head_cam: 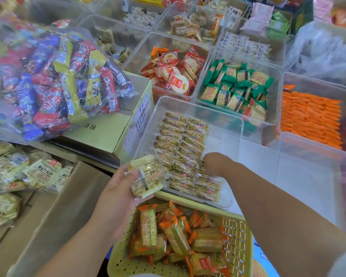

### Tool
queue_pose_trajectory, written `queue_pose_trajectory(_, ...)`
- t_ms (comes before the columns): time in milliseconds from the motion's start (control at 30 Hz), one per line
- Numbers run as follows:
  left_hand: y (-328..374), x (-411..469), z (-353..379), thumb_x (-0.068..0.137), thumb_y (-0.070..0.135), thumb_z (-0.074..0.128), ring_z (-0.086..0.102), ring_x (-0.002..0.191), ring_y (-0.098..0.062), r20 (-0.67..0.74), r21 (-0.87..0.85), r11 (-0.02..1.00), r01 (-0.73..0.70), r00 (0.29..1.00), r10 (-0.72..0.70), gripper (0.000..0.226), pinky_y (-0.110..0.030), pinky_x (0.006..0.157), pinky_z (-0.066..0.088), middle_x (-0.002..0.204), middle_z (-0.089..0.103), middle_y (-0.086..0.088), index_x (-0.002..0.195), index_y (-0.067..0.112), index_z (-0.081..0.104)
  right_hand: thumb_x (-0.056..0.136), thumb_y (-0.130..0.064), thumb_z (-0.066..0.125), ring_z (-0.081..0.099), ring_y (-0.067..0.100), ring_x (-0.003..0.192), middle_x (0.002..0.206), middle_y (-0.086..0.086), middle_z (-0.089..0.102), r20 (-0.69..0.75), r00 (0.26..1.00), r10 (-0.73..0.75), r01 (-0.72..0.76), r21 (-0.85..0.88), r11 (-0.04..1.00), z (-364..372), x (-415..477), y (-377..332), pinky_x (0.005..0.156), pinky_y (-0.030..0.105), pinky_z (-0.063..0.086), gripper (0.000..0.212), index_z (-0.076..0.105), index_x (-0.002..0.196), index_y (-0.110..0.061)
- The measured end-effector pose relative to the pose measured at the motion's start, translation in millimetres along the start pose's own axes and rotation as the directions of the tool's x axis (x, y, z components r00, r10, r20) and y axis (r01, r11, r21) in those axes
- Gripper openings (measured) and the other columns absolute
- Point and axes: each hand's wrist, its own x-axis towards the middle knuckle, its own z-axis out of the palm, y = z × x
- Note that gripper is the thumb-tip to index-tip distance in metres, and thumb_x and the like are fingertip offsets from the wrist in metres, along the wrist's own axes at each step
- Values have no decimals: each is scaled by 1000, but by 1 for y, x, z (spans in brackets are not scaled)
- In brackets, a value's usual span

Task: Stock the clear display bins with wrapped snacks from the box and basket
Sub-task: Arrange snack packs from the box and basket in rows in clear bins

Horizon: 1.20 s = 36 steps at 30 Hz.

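While bent over a shop display, gripped a small stack of clear-wrapped pale yellow snack bars (146, 176) in the left hand (116, 194), fingers curled round it, just above a pale yellow perforated plastic basket (236, 236) of orange-ended wrapped snacks (168, 232). Reached the right hand (216, 162) into a clear rectangular plastic bin (234, 136), onto two neat rows of matching wrapped bars (180, 144) along its left side. Could not tell how the right fingers lay, turned down and hidden. Showed, left of the bin, a pale cardboard box (108, 132) under a clear bag of colourful sweets (48, 76).
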Motion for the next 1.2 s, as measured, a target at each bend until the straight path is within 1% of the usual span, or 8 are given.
queue_pose_trajectory(133, 12, -6, 7, 101, 14, 55, 73, 110, -25, -17, 111, 986, -125, 992, 127, 27, -51, 93, 54, 123, 74, -6, 116, 31, 71, 100, -21, 47, 59, 24, 85, 92, 5, 62, -104, 993, 62, -48, 133, 990, -13, -22, -2, 72, 32, 47, 24, 59, 83, -10)
queue_pose_trajectory(233, 17, -12, 8, 91, 26, 71, 67, 106, 1, 103, 574, 699, -427, 884, 456, 35, -29, 89, 52, 117, 71, 22, 113, 54, 68, 102, -45, 49, 64, 24, 107, 116, 3, 68, -360, 932, 53, 82, 350, 933, -22, -57, -4, 84, 31, 50, 37, 67, 115, -16)
queue_pose_trajectory(333, 19, -11, 10, 82, 18, 79, 54, 121, 5, 434, 739, 195, -644, 678, 593, 53, -27, 99, 50, 131, 63, 27, 127, 45, 69, 97, -50, 57, 66, 13, 113, 121, -12, 69, -489, 868, -86, 481, 786, 388, -18, -109, -19, 93, 30, 55, 37, 65, 127, -31)
queue_pose_trajectory(433, 17, -7, 20, 66, -2, 88, 52, 120, -20, 695, 652, -191, -733, 479, 536, 61, -42, 98, 49, 127, 68, -9, 122, 16, 75, 93, -47, 61, 64, 20, 121, 137, -5, 63, -499, 832, -244, 462, 865, -193, -6, -147, -31, 95, 41, 57, 46, 59, 137, -33)
queue_pose_trajectory(700, 8, -21, 38, 55, 3, 96, 51, 128, -15, 599, 723, -39, -689, 599, 532, 79, -22, 106, 44, 140, 56, -3, 127, 18, 67, 82, -14, 69, 72, 22, 104, 120, -6, 72, -466, 885, 2, 437, 828, -352, 23, -161, -40, 79, 29, 59, 33, 73, 112, -27)
queue_pose_trajectory(767, 7, -20, 38, 56, -3, 95, 54, 122, -10, 582, 719, -3, -695, 599, 551, 70, -8, 108, 34, 133, 60, -1, 120, 14, 73, 85, -12, 69, 70, 20, 108, 119, -5, 72, -452, 892, -2, 429, 849, -309, 25, -162, -34, 85, 32, 58, 30, 74, 110, -28)
queue_pose_trajectory(933, 8, -14, 43, 60, -2, 95, 57, 97, -9, 638, 713, -68, -698, 605, 477, 55, -19, 83, 48, 107, 68, -3, 111, 12, 79, 86, -69, 60, 35, -2, 137, 140, -21, 50, -518, 855, -6, 454, 744, 491, 25, -165, -32, 116, 31, 30, 49, 67, 124, -40)
queue_pose_trajectory(1200, 7, 12, 62, 74, 27, 92, 61, 100, -17, 591, 763, -20, -646, 685, 426, 60, -39, 86, 55, 112, 65, 5, 128, 21, 66, 93, -42, 68, 61, 12, 104, 114, -4, 69, -643, 747, -167, 557, 469, 685, 7, -150, -29, 86, 26, 47, 41, 63, 131, -26)
